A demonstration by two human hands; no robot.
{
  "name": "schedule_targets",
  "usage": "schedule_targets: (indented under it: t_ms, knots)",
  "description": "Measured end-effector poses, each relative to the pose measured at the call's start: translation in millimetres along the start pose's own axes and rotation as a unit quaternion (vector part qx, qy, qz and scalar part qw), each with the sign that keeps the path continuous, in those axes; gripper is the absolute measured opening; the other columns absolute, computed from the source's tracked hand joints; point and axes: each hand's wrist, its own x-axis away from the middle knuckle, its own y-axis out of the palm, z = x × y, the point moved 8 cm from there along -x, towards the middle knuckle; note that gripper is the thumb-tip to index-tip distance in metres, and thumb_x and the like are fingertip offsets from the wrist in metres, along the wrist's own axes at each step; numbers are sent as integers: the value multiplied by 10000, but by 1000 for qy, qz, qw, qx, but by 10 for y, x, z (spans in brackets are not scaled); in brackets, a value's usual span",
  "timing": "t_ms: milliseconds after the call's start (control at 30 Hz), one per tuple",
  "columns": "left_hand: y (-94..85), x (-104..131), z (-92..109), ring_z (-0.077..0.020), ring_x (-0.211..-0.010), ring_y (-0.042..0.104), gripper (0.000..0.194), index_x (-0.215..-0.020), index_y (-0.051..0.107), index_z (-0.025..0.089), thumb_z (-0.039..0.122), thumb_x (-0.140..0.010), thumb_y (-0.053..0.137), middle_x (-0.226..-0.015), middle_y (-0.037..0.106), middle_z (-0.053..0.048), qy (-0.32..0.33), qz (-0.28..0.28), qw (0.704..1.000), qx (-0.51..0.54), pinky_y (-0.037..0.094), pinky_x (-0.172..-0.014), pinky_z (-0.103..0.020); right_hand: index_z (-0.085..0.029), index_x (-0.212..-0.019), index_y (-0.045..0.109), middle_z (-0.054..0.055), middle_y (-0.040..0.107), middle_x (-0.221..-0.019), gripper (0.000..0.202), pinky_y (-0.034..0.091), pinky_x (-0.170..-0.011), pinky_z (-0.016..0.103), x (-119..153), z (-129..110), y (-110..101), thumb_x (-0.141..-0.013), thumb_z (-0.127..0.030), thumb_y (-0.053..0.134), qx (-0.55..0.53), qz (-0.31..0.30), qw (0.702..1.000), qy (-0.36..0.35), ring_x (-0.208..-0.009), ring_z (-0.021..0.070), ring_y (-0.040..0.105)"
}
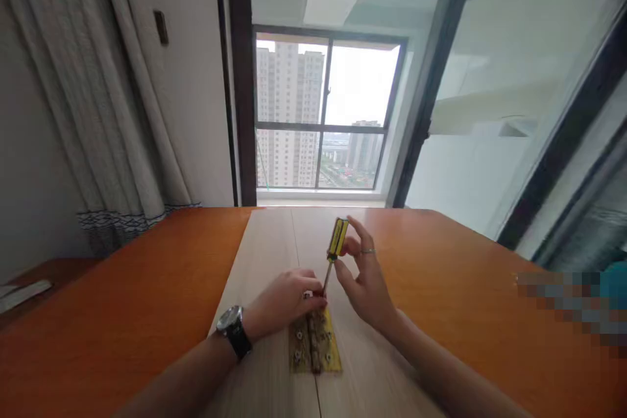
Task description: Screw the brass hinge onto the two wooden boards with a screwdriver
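Across the middle of the orange bench (465,287), two pale boards are laid side by side, the left board (259,261) and the right board (313,228) being parted by a thin seam that is run from near to far. Over the near part of this seam a brass-coloured hinge (314,343) is set flat, with its knuckle lined up along the joint and one leaf placed on each board. Four small round spots are seen on its near portion, two on each leaf; whether they are screw heads or bare holes cannot be told. The far end of the hinge is covered by the left hand (296,297), whose fingers are drawn narrow beside the tip of a screwdriver (337,238); whether anything is pinched between them cannot be told. By the right hand (367,281) the yellow-and-black handle is held between the fingertips, the index finger being stretched to its top. The screwdriver is tilted, with its handle raised to the far right and its shaft pointed down toward the hinge. A watch (235,330) is worn on the left wrist. Beyond the bench, tall buildings are seen through a window (323,124); at far left, a grey curtain (108,111) is hung.
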Motion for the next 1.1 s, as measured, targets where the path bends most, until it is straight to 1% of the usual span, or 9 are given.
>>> schedule_targets:
  t_ms: [133,267,433,533,700,900,967,1100]
  knots:
    - [4,-9,-34,-155,-862,614,118,-841,690,180,262,-896,625,-886,653,-17,-2,0,1000,-10,447,-783,-226,-281,-1481,225,39,521,-962,677,417,-884,435,27,3,13,-873,-143,489,8,8,1000,-3,-901,221,503]
    - [11,-9,-22,-163,-874,616,151,-830,684,181,292,-906,615,-890,655,-22,-1,3,1000,-20,445,-794,-238,-282,-1475,248,72,554,-1074,669,431,-877,431,29,-27,-6,-871,-155,507,24,15,1000,-13,-948,233,523]
    - [12,-5,-6,-159,-863,613,159,-822,678,178,291,-910,610,-885,654,-20,1,4,1000,-22,444,-791,-237,-268,-1436,296,92,544,-1136,654,450,-866,425,15,9,-35,-856,-228,598,34,28,999,-3,-989,247,536]
    - [14,-9,-23,-159,-860,612,154,-828,682,182,294,-907,612,-887,654,-19,-3,1,1000,-25,445,-788,-237,-250,-1402,333,94,550,-1116,623,460,-841,418,17,55,-49,-852,-276,625,55,39,998,7,-975,253,540]
    - [22,-24,-33,-157,-849,611,158,-835,682,182,300,-909,607,-890,654,-19,-5,-2,999,-33,443,-769,-236,-223,-1306,438,76,581,-1028,450,474,-777,387,11,45,-58,-888,-306,580,107,34,994,12,-864,229,548]
    - [4,-26,-14,-167,-879,619,150,-838,687,181,295,-903,613,-905,662,-24,-9,-7,999,-35,448,-806,-247,-213,-1173,524,19,553,-817,309,472,-648,325,-29,-30,-80,-884,-310,576,142,38,989,12,-705,193,505]
    - [-7,-20,-8,-168,-884,621,147,-843,687,184,297,-903,614,-912,665,-23,-10,-7,999,-33,449,-807,-246,-216,-1184,514,15,558,-812,319,470,-655,323,-36,-27,-66,-885,-307,578,132,32,991,11,-704,191,506]
    - [-13,-12,-12,-161,-879,620,140,-853,686,182,291,-905,614,-916,664,-21,-12,-5,1000,-25,452,-807,-238,-227,-1313,433,34,605,-905,434,477,-733,350,-26,-5,-37,-901,-284,558,92,21,996,5,-764,197,532]
